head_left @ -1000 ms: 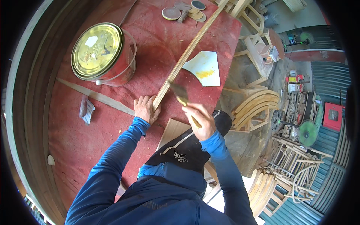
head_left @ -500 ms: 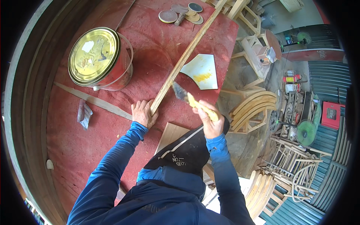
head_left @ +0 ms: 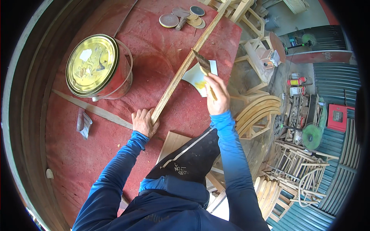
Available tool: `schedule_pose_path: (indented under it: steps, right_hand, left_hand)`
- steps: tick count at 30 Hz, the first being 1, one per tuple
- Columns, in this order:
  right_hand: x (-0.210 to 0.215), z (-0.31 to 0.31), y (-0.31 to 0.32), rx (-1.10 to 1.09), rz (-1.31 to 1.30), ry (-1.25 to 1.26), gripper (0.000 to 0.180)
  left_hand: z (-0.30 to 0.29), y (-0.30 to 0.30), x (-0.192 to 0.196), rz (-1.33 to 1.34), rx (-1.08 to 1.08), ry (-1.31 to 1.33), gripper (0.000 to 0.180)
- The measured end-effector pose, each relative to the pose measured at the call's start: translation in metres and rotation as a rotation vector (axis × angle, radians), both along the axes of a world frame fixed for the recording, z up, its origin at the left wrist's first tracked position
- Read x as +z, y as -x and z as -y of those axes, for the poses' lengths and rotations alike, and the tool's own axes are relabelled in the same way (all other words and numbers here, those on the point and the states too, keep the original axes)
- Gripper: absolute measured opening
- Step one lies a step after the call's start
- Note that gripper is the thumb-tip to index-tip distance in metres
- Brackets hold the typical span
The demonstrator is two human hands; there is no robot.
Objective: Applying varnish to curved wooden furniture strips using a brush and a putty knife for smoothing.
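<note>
A long, narrow wooden strip [head_left: 178, 76] runs slantwise across the red-covered table [head_left: 88, 158]. My left hand [head_left: 143, 122] is closed around its near end, fingers folded over the side. In my right hand [head_left: 218, 93] is a putty knife with a yellow handle [head_left: 204, 71] and a dark, wide blade [head_left: 202, 61]. The blade's tip meets the strip about midway along, or hovers just over it. Under the knife lies a white curved-edge board [head_left: 191, 76] smeared with yellow paste, partly hidden by my right hand.
At the left stands a red bucket [head_left: 125, 82] with a gold lid. Round discs [head_left: 169, 20] lie at the far edge. A crumpled packet [head_left: 84, 125] and a thin wooden piece [head_left: 92, 108] are left of my hand. Curved wooden parts [head_left: 259, 112] sit off the table's right side.
My right hand has moved up and away, carrying the putty knife from beside the strip's lower half to its middle. My left hand keeps its hold on the near end.
</note>
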State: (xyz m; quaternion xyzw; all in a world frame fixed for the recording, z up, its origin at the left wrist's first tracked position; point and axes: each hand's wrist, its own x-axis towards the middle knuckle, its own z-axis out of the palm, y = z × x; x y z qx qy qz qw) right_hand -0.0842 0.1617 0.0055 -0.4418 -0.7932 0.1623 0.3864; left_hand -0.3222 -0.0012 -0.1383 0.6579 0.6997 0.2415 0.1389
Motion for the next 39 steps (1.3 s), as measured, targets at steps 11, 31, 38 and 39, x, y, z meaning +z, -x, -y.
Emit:
schedule_pose_path:
  steps: [11,31,38,39]
  right_hand:
    - [0.004,0.023,-0.014,0.118,0.332,0.076,0.056]
    - [0.022,0.004,-0.001,0.142,0.321,0.043,0.053]
    - [0.023,0.015,-0.008,0.197,0.520,0.121,0.049]
    - [0.029,0.013,-0.007,0.190,0.443,0.143,0.049]
  left_hand:
    - [-0.001,0.002,0.000,0.026,-0.020,0.002,0.047]
    - [0.001,0.003,-0.001,0.014,-0.024,0.000,0.051]
    - [0.001,0.002,-0.002,0.000,-0.031,0.006,0.054]
    - [0.001,0.003,-0.003,-0.001,-0.027,0.006,0.054]
